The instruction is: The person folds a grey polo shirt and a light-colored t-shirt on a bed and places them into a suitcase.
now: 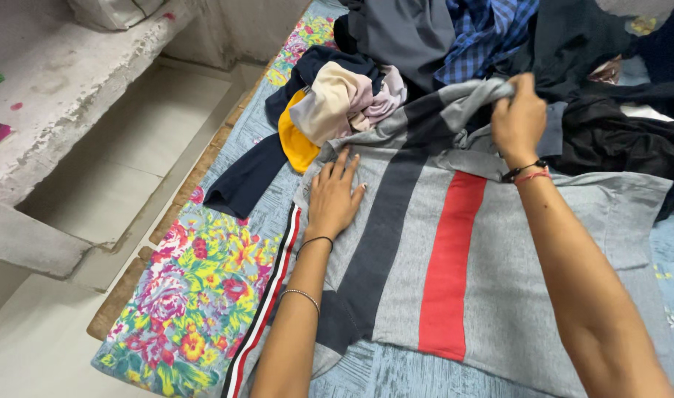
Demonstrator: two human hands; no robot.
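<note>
Across a bed with a floral sheet point(197, 295) lies a grey shirt point(514, 273) with dark and red stripes, spread flat. Behind it sits a pile of clothes point(455, 37), a yellow garment point(296, 140) at its near edge. On the shirt's left part the left hand point(333, 195) presses flat, fingers spread, gripping nothing. Farther back, the right hand point(520, 118) is closed around a bunched fold of the shirt, lifting it.

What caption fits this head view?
Left hand presses flat on a grey striped shirt while the right hand pinches its bunched fabric, beside piled clothes.
</note>
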